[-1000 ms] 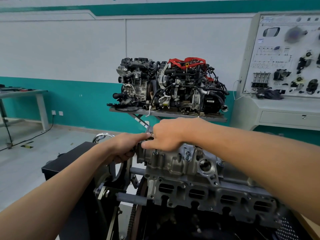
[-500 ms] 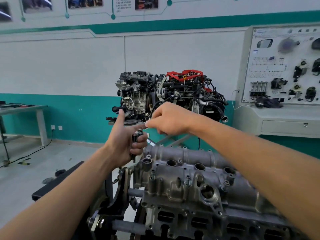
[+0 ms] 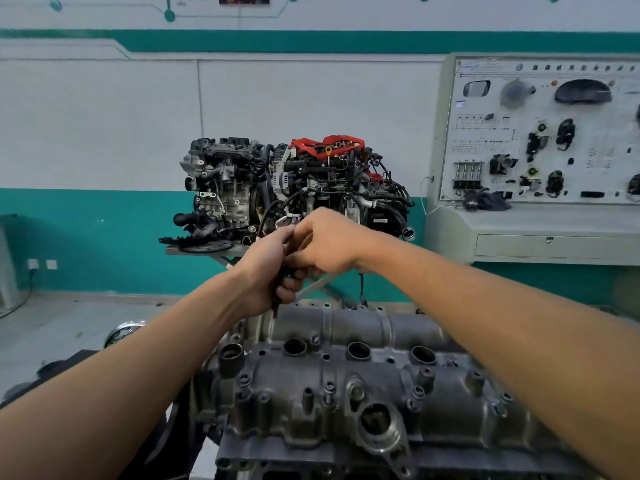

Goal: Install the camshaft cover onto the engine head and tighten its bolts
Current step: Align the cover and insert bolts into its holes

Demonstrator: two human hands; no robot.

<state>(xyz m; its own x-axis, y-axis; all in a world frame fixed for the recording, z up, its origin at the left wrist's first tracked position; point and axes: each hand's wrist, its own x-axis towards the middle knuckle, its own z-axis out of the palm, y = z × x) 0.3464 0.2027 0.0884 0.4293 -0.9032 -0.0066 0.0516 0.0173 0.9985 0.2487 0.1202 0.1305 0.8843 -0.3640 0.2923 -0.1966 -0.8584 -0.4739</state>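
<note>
The grey cast camshaft cover sits on the engine head in front of me, with several bolts standing in its holes and three round plug wells along the middle. My left hand is raised above the cover's far left end, fisted around several dark bolts whose tips point down. My right hand meets it from the right, fingertips pinched at the top of that bundle. What the right fingers hold is hidden.
A complete engine with red parts stands on a metal table behind my hands. A training panel on a grey console fills the right. The black engine stand lies lower left, above open floor.
Both hands rose from the cover's far left corner to well above it and stay together. The camera tilted, so the cover shows more of its top.
</note>
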